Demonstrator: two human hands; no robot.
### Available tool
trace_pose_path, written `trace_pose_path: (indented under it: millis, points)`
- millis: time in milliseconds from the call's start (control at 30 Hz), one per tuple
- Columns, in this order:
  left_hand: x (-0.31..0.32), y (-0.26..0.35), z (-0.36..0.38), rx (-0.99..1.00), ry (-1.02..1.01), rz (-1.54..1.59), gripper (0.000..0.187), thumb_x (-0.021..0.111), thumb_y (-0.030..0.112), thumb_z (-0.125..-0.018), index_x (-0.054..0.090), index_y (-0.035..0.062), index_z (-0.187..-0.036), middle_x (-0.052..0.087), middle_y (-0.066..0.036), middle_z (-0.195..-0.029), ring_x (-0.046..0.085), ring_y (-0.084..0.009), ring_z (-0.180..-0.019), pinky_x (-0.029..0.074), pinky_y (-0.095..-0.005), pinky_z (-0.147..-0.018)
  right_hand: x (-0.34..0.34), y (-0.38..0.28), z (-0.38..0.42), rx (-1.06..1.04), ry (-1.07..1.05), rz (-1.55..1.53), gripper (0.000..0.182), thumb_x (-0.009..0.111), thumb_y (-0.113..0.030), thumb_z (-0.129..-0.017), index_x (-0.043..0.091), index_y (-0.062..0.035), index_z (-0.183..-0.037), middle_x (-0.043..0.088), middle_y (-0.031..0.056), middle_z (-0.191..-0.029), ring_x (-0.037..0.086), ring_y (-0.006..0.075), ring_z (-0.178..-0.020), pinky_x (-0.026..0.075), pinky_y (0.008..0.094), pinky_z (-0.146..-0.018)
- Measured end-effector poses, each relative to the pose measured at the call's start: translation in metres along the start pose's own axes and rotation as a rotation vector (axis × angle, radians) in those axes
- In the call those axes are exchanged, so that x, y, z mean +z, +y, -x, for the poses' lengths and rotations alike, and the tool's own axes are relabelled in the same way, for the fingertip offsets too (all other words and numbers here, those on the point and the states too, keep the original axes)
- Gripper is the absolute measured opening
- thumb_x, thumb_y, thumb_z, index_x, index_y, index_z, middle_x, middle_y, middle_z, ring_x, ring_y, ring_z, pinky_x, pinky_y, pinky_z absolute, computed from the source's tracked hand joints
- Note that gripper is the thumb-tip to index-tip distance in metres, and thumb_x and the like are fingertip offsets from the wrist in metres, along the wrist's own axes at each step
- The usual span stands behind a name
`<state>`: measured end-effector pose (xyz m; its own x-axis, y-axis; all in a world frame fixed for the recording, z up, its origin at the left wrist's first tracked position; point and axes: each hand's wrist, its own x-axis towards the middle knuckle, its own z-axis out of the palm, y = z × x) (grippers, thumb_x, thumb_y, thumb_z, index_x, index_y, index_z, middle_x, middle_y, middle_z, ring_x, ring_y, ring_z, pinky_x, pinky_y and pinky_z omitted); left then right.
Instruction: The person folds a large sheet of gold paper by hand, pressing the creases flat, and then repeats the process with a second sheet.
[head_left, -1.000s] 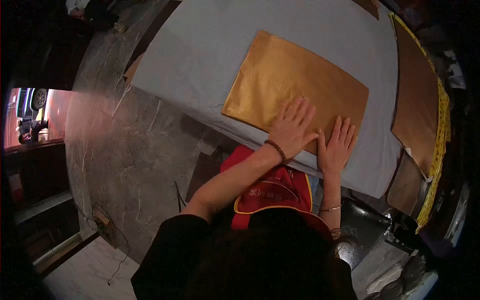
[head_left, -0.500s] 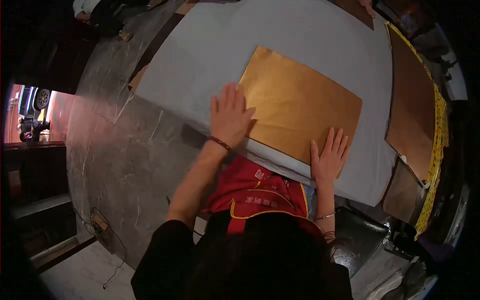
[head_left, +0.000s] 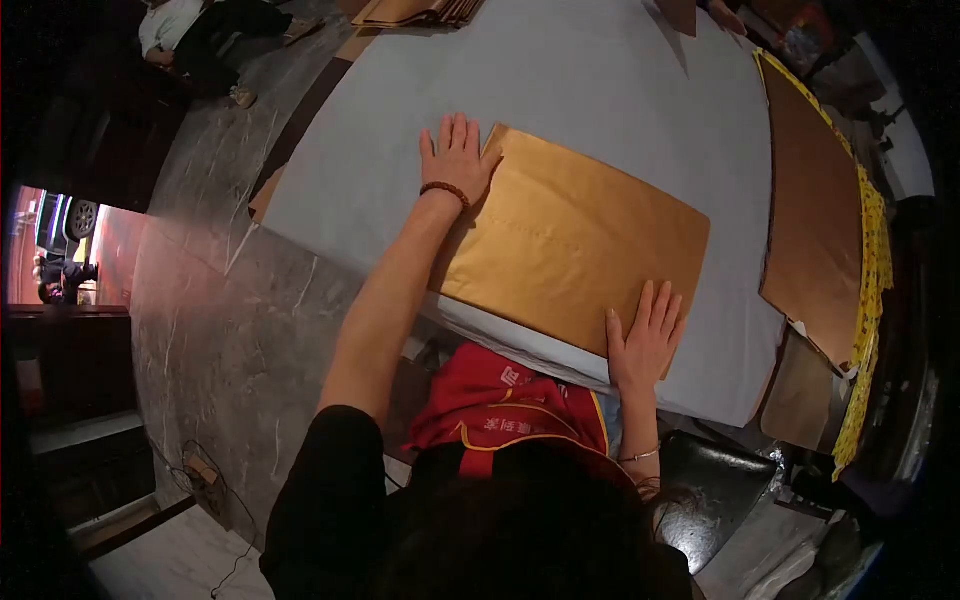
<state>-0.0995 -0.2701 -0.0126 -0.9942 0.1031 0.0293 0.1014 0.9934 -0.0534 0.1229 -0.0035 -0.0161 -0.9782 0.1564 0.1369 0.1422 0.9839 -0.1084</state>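
A golden-brown sheet (head_left: 575, 245), paper-like and lightly creased, lies flat on the table under a grey cloth (head_left: 350, 190). My left hand (head_left: 460, 160) rests with fingers spread at the sheet's far left corner, its thumb over the edge and its other fingers on the cloth. At the near right corner, my right hand (head_left: 645, 345) lies flat on the sheet, fingers stretched out and a little apart. Neither hand grips anything.
A stack of brown sheets (head_left: 420, 12) sits at the table's far left. To the right are a large brown panel (head_left: 815, 220) and a yellow patterned strip (head_left: 875, 260). A black stool (head_left: 710, 490) stands below right. Another person (head_left: 200, 40) sits at upper left.
My left hand has slid forward along the sheet's left edge to its far corner. My right hand stays on the near right corner. The view has shifted slightly, showing the brown stack.
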Motion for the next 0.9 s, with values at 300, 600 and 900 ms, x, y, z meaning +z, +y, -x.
trace_pose_path:
  millis: [300,600,900]
  points:
    - [0.004,0.028,0.005,0.004,-0.004,0.093,0.072,0.031,0.055,-0.096,0.022,0.005,-0.146,0.021,-0.02,-0.151,0.015,-0.032,-0.141,0.01,-0.051,-0.113,0.005,0.002,0.001,0.018,0.025,-0.034,0.07,0.044,-0.054,-0.091,0.034,-0.0086,-0.143,0.025,0.0165,-0.151,0.018,0.0353,-0.14,0.01,0.0498,-0.113]
    - [-0.009,0.143,0.184,0.789,0.082,0.522,0.077,0.05,0.056,-0.086,0.036,0.0022,-0.139,0.032,-0.02,-0.146,0.025,-0.0326,-0.138,0.017,-0.0485,-0.112,0.019,0.016,0.017,0.023,0.09,-0.015,0.066,0.045,-0.047,-0.092,0.034,-0.0074,-0.143,0.026,0.0166,-0.15,0.02,0.0362,-0.139,0.009,0.0524,-0.112]
    - [-0.003,0.126,0.211,0.921,0.236,0.104,0.065,0.057,0.032,-0.082,0.039,0.0043,-0.138,0.038,-0.015,-0.143,0.031,-0.0304,-0.135,0.02,-0.0516,-0.11,-0.02,0.022,0.065,0.427,-0.131,-0.943,0.069,0.051,-0.04,-0.093,0.021,-0.0124,-0.148,0.003,0.0136,-0.156,-0.002,0.0332,-0.144,-0.006,0.0497,-0.113]
